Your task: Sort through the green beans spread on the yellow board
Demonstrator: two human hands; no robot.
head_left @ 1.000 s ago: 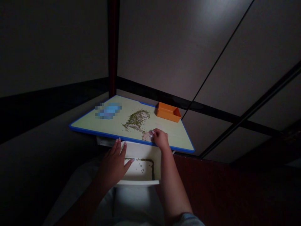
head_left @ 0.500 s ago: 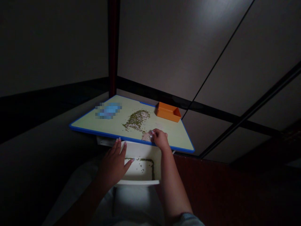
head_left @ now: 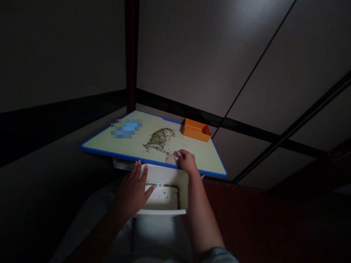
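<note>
A: Where are the green grains (head_left: 158,140)?
B: They lie scattered in a loose patch around the middle of the table (head_left: 123,146), which has a pale top and a blue rim. More grains are in the white drawer (head_left: 164,212), below the near edge, mostly along the inside border of its bottom.
A: And what does the right hand (head_left: 188,162) do?
B: It is at the near edge, right of the middle, over a pale pink patch (head_left: 171,158). Its thumb and first finger are together in a pinch, but I cannot tell if something small is between them.
A: How is the left hand (head_left: 134,191)?
B: Its fingers are spread apart, at the left side of the drawer, with the thumb over the inside. It grips nothing.
A: What else stands there?
B: An orange box (head_left: 196,135), open at the top, near the far right corner. Towards the left edge is something blue (head_left: 127,128), too blurred to name.
</note>
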